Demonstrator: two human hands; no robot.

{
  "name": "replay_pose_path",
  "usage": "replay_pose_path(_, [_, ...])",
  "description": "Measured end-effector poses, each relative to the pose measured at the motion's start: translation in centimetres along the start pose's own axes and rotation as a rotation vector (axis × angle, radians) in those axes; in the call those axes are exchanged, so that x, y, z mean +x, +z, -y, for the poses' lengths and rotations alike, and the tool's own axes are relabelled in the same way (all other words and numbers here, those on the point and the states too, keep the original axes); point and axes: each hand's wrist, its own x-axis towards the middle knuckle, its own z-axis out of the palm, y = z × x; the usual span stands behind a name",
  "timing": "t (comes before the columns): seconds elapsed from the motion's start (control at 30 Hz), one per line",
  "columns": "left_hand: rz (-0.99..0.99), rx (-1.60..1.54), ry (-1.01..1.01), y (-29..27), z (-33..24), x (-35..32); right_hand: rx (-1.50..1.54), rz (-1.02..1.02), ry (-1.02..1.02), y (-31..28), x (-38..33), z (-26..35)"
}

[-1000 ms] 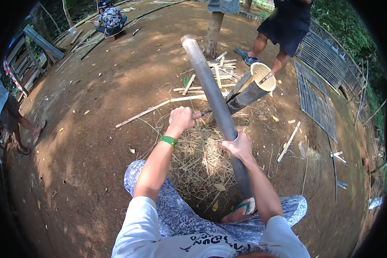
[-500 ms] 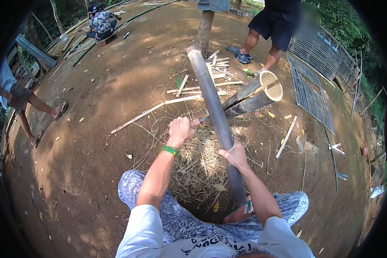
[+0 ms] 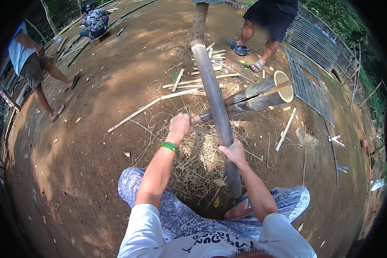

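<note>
My left hand (image 3: 182, 125) is closed round the wooden handle of a long-bladed knife (image 3: 197, 118). Its blade passes behind a grey bamboo pole (image 3: 213, 88) toward a thick bamboo piece (image 3: 268, 99), split lengthwise, the two halves spread apart at the far right end. A narrow brownish strip lies across that open end; whether it is the blade I cannot tell. My right hand (image 3: 234, 151) grips the bamboo pole near its lower end, thumb across the top. The pole slants away from me over the knife, partly hiding the blade and the split piece's near end.
Straw-like shavings (image 3: 202, 159) cover the ground between my knees. Bamboo strips (image 3: 221, 77) lie scattered beyond, near a tree trunk (image 3: 199, 21). One person stands at the far right, another walks at left, a third sits far left. Slatted bamboo panels (image 3: 307, 81) are at right.
The bamboo pole has slid away from me and slightly left, its lower end rising. The split bamboo has shifted right and downward in view. Both hands keep their grips. The person at left has moved.
</note>
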Motion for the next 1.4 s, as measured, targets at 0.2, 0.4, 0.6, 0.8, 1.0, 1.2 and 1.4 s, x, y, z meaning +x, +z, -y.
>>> replay_pose_path(0.2, [-0.107, -0.011, 0.092, 0.1, -1.3, 0.1, 0.145, 0.080, -0.111, -3.0, -2.9, 4.7])
replay_pose_path(0.4, [-0.184, 0.013, 0.119, -1.5, -0.9, 2.3, 0.501, -0.141, -0.477, -13.8, -7.3, 12.9])
replay_pose_path(0.6, [-0.327, 0.070, 0.127, -1.8, 1.5, 3.7, 0.456, -0.506, -0.668, -23.2, -10.8, 14.7])
replay_pose_path(0.8, [-0.184, 0.108, 0.094, -1.8, 2.7, 4.7, 0.443, -0.781, -0.863, -26.3, -10.8, 16.5])
replay_pose_path(1.0, [-0.279, 0.114, 0.157, -2.0, 4.7, 4.6, 0.593, -0.531, -0.550, -14.6, -4.0, 7.6])
replay_pose_path(1.2, [-0.180, 0.132, 0.140, -2.9, 2.6, 6.4, 0.116, -0.129, 0.149, -6.0, 2.4, -5.8])
replay_pose_path(1.4, [-0.106, 0.197, 0.067, -3.5, 3.5, 5.7, 0.333, -0.409, -0.235, -16.5, 0.0, 9.7])
